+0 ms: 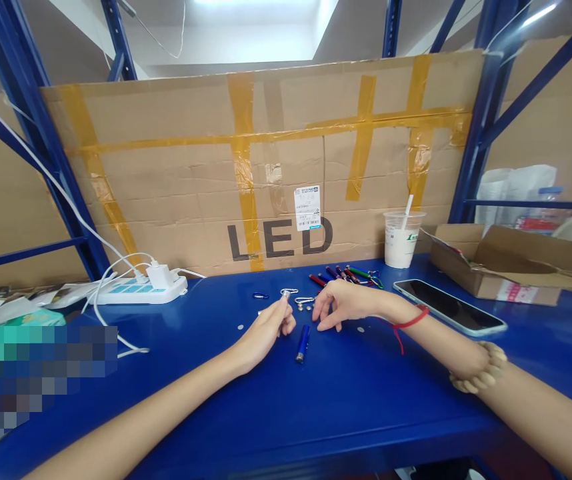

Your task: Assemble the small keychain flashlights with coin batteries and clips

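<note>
On the blue tabletop point(346, 400), my left hand point(265, 331) pinches a small silver cap point(285, 294) at the fingertips, keeping its end clear. My right hand point(342, 305) is loosely open and looks empty, fingertips down beside the loose clips point(305, 301). A blue keychain torch point(303, 343) lies between the two hands, in easy reach.

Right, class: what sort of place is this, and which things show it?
Probably a warehouse workbench: blue steel racking, a taped cardboard sheet marked LED, and small keyring torches laid out.

Left hand point(269, 328): thumb and fingertips pinched together, pointing up and forward.
Right hand point(343, 303): palm down, fingers loosely spread, tips lowered.
Arms point(166, 407): both stretched forward, converging.
</note>
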{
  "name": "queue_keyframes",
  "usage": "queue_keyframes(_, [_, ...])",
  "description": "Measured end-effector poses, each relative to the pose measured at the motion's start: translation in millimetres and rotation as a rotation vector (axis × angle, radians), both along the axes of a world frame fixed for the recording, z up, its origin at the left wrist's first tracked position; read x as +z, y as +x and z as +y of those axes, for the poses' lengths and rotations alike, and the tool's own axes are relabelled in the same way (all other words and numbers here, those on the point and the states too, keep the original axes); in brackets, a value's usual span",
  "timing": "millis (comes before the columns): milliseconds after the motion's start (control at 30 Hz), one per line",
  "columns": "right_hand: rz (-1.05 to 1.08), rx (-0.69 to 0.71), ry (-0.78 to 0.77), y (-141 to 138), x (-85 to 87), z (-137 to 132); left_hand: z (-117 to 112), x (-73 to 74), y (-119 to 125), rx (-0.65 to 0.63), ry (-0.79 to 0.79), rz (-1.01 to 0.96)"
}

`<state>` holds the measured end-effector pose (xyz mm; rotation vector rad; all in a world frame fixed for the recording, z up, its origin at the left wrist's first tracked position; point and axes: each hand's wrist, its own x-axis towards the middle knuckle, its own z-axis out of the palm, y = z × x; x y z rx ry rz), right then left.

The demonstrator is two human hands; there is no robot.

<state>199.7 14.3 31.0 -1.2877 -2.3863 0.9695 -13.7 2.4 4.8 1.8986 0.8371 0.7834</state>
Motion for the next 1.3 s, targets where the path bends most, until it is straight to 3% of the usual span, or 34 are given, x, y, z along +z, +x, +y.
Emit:
queue_keyframes(100, [0.021,-0.014,0.014,-1.9,-1.6,0.5,0.5,-0.4,-2.9,0.075,0.109,0.138])
queue_keyframes(200, [0.009,-0.025,0.048,-2.9,-1.6,0.5,-1.5,0.4,-3.5,0.054,0.190,0.246])
queue_keyframes(433, [-0.052,-0.011,0.129,-3.9,-2.9,1.0,-2.5,1.0,-1.9,0.066,0.268,0.317])
queue_keyframes(600, [-0.043,0.008,0.148,-4.7,-4.1,1.7,7.3,-4.9,-6.4,0.204,0.417,0.349])
queue_keyframes(800, [-0.076,0.006,0.212,-6.5,-3.1,0.3,18.3,-10.4,-13.4,0.370,0.453,0.359])
queue_keyframes(967, [-0.139,-0.075,0.270,-9.9,-4.2,0.2,16.0,-6.1,-12.5,0.442,0.466,0.359])
queue_keyframes(1067, [-0.132,-0.176,0.423,-14.8,-4.8,-0.6,10.3,-1.6,-9.1,0.387,0.455,0.206])
queue_keyframes(1167, [0.022,-0.260,0.593,-23.3,-3.6,-5.6,5.7,0.0,-6.7,0.248,0.437,0.077])
queue_keyframes(1300, [0.282,-0.210,0.728,-36.8,-0.5,-17.4,3.5,-0.9,-6.3,0.123,0.416,0.057])
